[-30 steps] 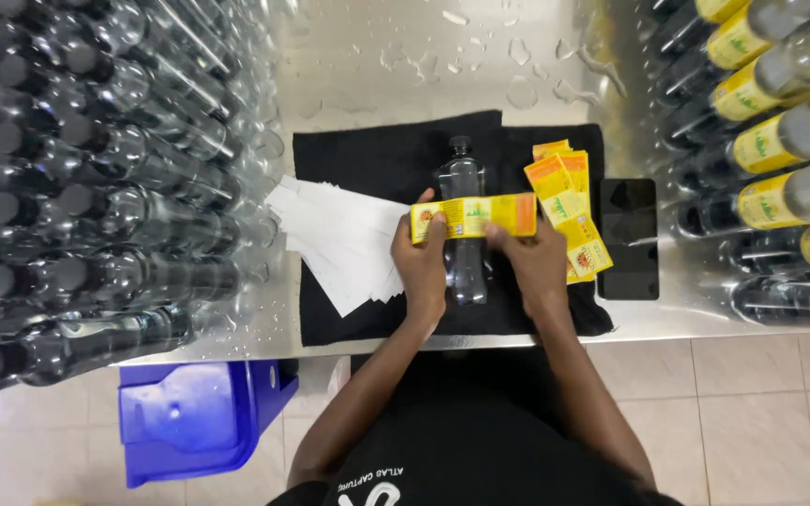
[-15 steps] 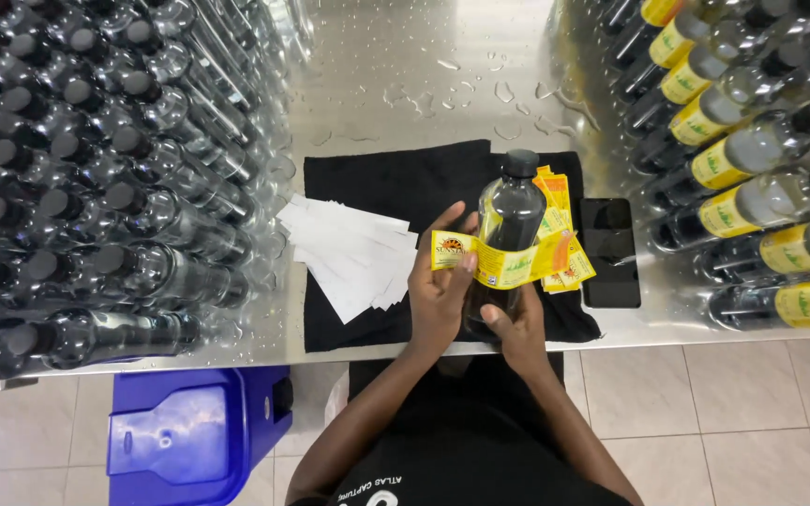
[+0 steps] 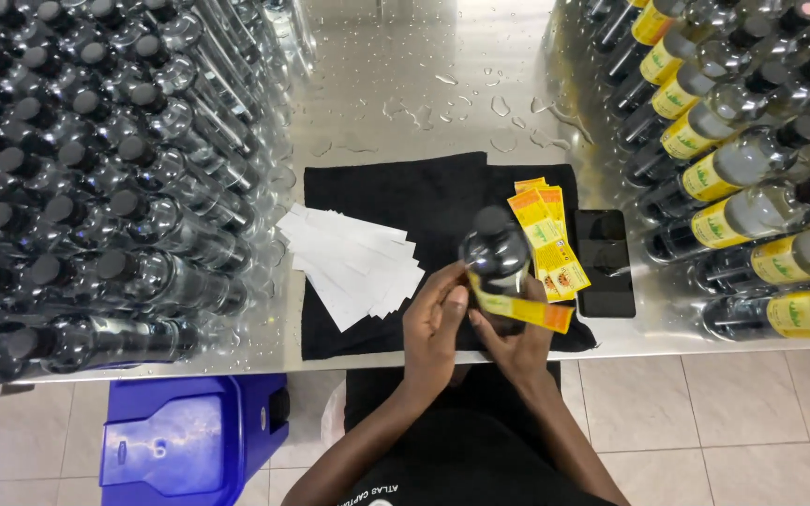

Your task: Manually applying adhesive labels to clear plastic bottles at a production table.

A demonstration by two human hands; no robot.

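I hold a clear plastic bottle [image 3: 496, 253] with a black cap upright over a black cloth [image 3: 396, 197]. My left hand [image 3: 433, 323] presses a yellow and orange label [image 3: 517, 310] against the bottle's side. My right hand [image 3: 514, 342] grips the bottle from below and behind, with the label's free end sticking out to the right. A small pile of loose yellow labels [image 3: 546, 242] lies on the cloth just right of the bottle.
White backing strips [image 3: 353, 260] lie left on the cloth. A black phone [image 3: 604, 262] lies right of the labels. Several unlabelled bottles [image 3: 96, 187] crowd the wet steel table [image 3: 424, 84] at left, labelled ones [image 3: 752, 169] at right. A blue bin [image 3: 189, 436] sits on the floor.
The bottle went from lying flat on the cloth to upright in my hands. The label, first held stretched across it, now wraps around its side.
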